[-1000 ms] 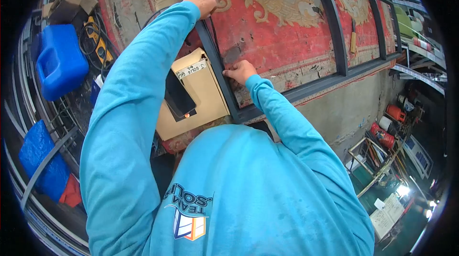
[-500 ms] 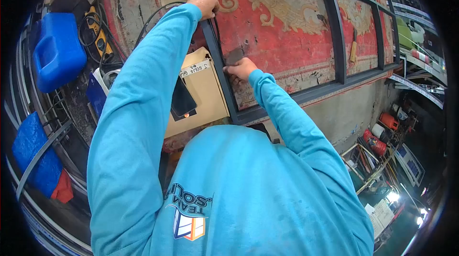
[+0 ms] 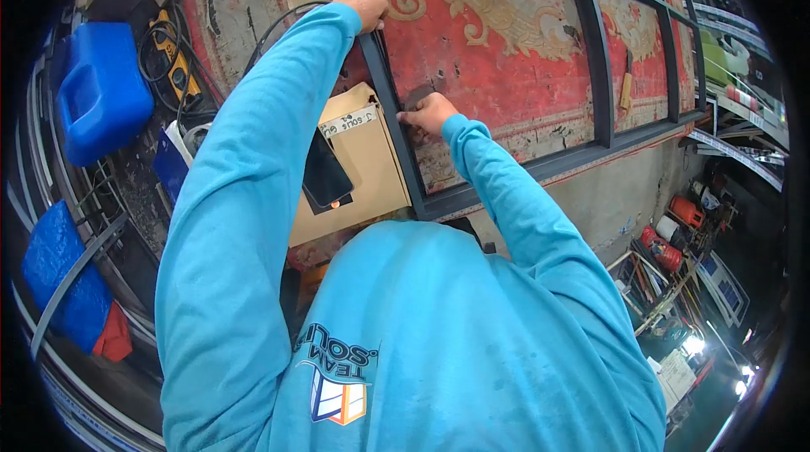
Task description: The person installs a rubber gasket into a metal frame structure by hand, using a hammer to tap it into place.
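Observation:
A dark grey metal frame (image 3: 601, 72) with crossbars lies over a worn red patterned carpet (image 3: 498, 72). My left hand (image 3: 364, 10) is closed over the frame's near-left bar, its fingertips on the inner side. Along that bar's inner edge runs a thin black strip (image 3: 384, 56), from my left fingers down towards my right hand (image 3: 429, 113). There the fingers are pinched together right at the bar, on what looks like the strip; the fingertips are partly hidden. Beside the bar, a dark phone (image 3: 326, 172) rests on a tan cardboard piece (image 3: 371, 169) with a handwritten label.
On the left are a blue jerrycan (image 3: 105, 94), a yellow level (image 3: 179, 72) and looped black cable (image 3: 268, 34). A wooden-handled tool (image 3: 626, 89) lies inside a far frame opening. Red containers (image 3: 662, 248) and metal racks stand at the right.
My right hand has shifted slightly upward and turned at the bar, with its fingers drawn closer together. My left hand stays on the frame. The whole view has moved a little.

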`<state>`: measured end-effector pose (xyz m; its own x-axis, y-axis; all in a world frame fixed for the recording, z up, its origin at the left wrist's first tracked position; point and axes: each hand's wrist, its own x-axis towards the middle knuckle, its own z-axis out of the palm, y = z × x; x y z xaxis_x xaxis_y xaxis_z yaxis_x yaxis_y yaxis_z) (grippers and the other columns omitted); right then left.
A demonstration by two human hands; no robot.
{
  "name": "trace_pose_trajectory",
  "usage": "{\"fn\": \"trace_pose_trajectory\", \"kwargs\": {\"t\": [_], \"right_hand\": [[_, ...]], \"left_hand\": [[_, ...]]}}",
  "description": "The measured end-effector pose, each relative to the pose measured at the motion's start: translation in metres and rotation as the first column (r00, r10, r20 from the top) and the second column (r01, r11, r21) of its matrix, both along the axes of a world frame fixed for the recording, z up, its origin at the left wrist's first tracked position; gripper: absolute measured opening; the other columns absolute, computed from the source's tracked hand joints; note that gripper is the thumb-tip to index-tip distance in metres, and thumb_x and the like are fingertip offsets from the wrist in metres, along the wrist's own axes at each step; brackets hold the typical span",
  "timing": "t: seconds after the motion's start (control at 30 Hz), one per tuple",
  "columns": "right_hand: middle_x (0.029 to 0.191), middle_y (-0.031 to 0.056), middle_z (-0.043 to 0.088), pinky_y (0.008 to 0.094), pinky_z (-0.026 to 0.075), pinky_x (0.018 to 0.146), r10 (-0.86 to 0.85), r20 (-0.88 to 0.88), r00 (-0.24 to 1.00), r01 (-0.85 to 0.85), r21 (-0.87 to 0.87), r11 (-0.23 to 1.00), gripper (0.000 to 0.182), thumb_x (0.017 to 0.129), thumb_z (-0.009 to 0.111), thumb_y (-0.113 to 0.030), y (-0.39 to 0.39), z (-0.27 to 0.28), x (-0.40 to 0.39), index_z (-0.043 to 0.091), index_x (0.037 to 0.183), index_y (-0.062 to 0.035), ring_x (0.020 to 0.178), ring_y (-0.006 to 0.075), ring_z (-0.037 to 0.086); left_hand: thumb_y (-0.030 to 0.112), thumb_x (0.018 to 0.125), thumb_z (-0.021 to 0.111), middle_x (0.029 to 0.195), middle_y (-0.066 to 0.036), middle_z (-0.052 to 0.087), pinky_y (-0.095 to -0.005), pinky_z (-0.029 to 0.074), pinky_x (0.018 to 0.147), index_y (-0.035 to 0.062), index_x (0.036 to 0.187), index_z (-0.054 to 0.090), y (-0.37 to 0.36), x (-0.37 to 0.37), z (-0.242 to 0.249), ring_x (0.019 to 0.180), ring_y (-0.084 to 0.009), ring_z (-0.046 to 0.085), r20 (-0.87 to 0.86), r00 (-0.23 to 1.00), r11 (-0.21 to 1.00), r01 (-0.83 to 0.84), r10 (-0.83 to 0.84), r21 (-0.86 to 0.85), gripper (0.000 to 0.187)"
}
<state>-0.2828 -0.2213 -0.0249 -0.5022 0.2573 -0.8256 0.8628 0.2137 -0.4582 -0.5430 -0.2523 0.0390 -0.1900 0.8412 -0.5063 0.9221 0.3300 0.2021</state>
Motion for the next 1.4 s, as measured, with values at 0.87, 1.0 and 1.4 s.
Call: {"fn": "trace_pose_trajectory", "kwargs": {"t": [0.87,1.0,1.4], "right_hand": [[0.08,0.0186,0.072,0.0362,0.057,0.068,-0.341,-0.043,0.939,0.33,-0.162,0.93,0.032,0.079,0.078,-0.024,0.01,0.007,-0.038,0.071,0.087,0.0065,0.069,0.0236,0.072],[0.076,0.0153,0.071,0.0361,0.057,0.059,-0.01,-0.175,0.984,0.056,0.26,0.964,0.035,0.079,0.079,-0.026,0.0,0.001,-0.042,0.07,0.087,0.0076,0.065,0.0217,0.07],[0.072,0.0136,0.07,0.0335,0.056,0.056,-0.389,-0.067,0.919,0.377,-0.145,0.915,0.032,0.082,0.077,-0.026,0.009,0.014,-0.045,0.071,0.087,0.0055,0.061,0.0211,0.069]], "left_hand": [[0.032,0.096,0.055,0.117,0.001,0.064,-0.0767,-0.002,0.106,0.0196,0.115,0.067,-0.01,0.007,-0.029,0.125,-0.0272,0.045,0.024,0.999,0.995,-0.033,0.031,0.096,0.025],[0.032,0.097,0.054,0.116,-0.001,0.065,-0.0767,-0.001,0.107,0.02,0.118,0.066,-0.008,0.01,-0.026,0.125,-0.0281,0.045,-0.012,0.999,0.997,-0.031,0.032,0.064,0.027],[0.029,0.093,0.06,0.114,-0.004,0.067,-0.0741,-0.003,0.109,0.0197,0.113,0.069,-0.001,0.001,-0.014,0.124,-0.0284,0.049,0.075,0.995,0.998,-0.062,0.062,-0.011,0.024]]}}
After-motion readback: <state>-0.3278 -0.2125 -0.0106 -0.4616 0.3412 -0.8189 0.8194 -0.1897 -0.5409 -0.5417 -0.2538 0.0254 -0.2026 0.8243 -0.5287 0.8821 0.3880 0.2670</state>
